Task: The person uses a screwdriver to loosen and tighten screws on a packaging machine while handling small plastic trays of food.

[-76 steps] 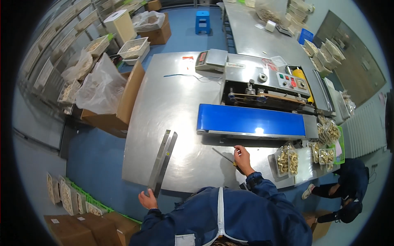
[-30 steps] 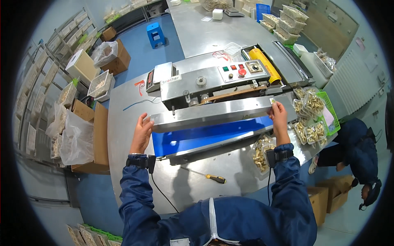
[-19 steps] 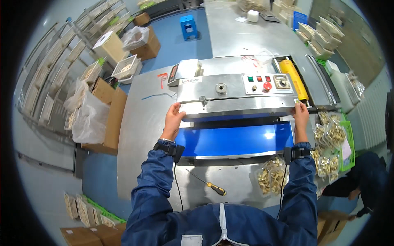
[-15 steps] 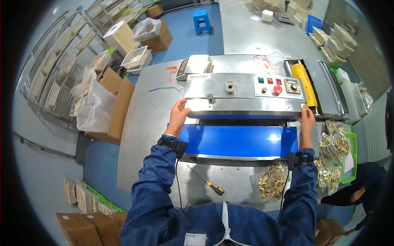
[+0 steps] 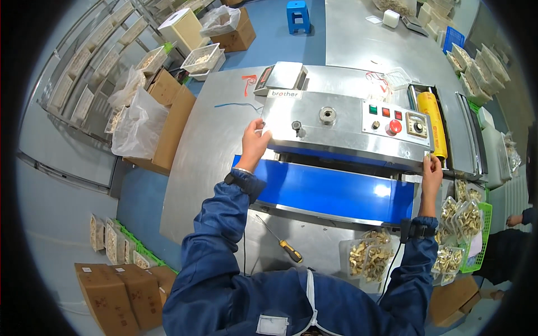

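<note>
A metal sealing machine [image 5: 314,134] lies before me, with a control panel [image 5: 395,122] of small buttons, a red knob and a dial. Along its near side runs a smooth blue conveyor belt [image 5: 336,193]. My left hand [image 5: 255,147] is curled at the left end of the metal housing, thumb near the front edge. At the opposite end, my right hand [image 5: 431,175] grips the front right corner with bent fingers. Part of each grip is hidden. A screwdriver [image 5: 290,251] with a yellow and black handle rests on the steel table [image 5: 190,185] below the belt.
Clear packs of sliced mushrooms [image 5: 370,259] lie near my right forearm, with more beside a green basket [image 5: 476,238]. Behind the machine are a scale [image 5: 286,75] and a yellow roll [image 5: 431,123]. Cartons [image 5: 168,134] stand left. Another person's hand [image 5: 514,220] shows far right.
My view has shifted and turned slightly. The machine now appears slanted, its right end nearer than its left. Both hands stay at its ends. At right, the other person's arm has moved.
</note>
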A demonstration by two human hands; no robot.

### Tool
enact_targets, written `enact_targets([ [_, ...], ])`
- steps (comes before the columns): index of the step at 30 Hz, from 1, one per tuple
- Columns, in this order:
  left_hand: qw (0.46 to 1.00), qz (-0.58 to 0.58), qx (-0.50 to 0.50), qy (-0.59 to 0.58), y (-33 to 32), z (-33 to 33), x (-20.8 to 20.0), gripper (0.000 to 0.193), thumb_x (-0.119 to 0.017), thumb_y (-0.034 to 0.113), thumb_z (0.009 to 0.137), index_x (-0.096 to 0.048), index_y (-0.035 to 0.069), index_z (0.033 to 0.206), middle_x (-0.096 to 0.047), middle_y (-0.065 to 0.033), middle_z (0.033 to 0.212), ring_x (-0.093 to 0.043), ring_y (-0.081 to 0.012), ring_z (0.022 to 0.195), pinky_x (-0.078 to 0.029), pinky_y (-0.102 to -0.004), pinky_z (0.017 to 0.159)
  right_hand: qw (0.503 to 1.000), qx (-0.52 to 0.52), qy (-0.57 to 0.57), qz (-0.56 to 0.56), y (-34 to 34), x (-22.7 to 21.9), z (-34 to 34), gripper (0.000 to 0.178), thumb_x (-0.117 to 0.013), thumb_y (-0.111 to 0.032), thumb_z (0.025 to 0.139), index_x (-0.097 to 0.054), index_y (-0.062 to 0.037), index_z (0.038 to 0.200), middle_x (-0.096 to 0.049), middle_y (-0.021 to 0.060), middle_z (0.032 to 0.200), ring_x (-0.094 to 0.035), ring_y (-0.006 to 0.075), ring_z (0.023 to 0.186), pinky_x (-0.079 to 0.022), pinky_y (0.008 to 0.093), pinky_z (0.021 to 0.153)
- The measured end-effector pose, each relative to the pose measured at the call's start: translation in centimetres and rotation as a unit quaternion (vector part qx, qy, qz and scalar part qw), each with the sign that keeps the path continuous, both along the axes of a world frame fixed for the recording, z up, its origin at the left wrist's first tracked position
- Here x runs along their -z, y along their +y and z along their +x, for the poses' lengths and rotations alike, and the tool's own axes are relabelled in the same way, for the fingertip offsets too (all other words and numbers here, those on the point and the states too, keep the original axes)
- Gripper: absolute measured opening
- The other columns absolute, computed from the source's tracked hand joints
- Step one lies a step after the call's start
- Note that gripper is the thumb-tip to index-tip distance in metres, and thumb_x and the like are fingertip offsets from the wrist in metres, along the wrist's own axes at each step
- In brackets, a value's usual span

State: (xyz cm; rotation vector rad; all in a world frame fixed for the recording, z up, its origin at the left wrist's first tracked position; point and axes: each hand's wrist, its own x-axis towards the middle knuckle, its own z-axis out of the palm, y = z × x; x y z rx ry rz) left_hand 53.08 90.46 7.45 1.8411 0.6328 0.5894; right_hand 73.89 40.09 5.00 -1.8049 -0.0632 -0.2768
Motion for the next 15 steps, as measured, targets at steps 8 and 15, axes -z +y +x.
enact_targets([
  [8, 0.976, 0.186, -0.094, -0.068, -1.9, -2.3, -2.9, 0.033, -0.063, 0.009, 0.085, -0.052, -0.002, 0.115, -0.051, -0.0134, 0.105, -0.058, -0.019, 0.084, -0.05, -0.0293, 0.074, 0.984, 0.082, -0.114, -0.109, 4.7, -7.5, -7.7, 0.031, -0.059, -0.024, 0.094, -0.058, -0.0014, 0.116, -0.062, 0.0082, 0.1, -0.058, 0.0139, 0.088, -0.048, 0.027, 0.078],
  [15, 0.912, 0.233, 0.336, -0.039, -12.3, -13.5, 1.1, 0.01, -0.064, 0.001, 0.079, -0.059, 0.004, 0.087, -0.057, -0.0097, 0.08, -0.06, -0.0273, 0.071, -0.049, -0.0343, 0.062, 0.828, -0.438, 0.127, -0.326, 11.4, 0.4, -25.2, 0.023, -0.062, -0.016, 0.083, -0.063, 0.0002, 0.099, -0.064, 0.0236, 0.094, -0.063, 0.0409, 0.083, -0.051, 0.0455, 0.071],
])
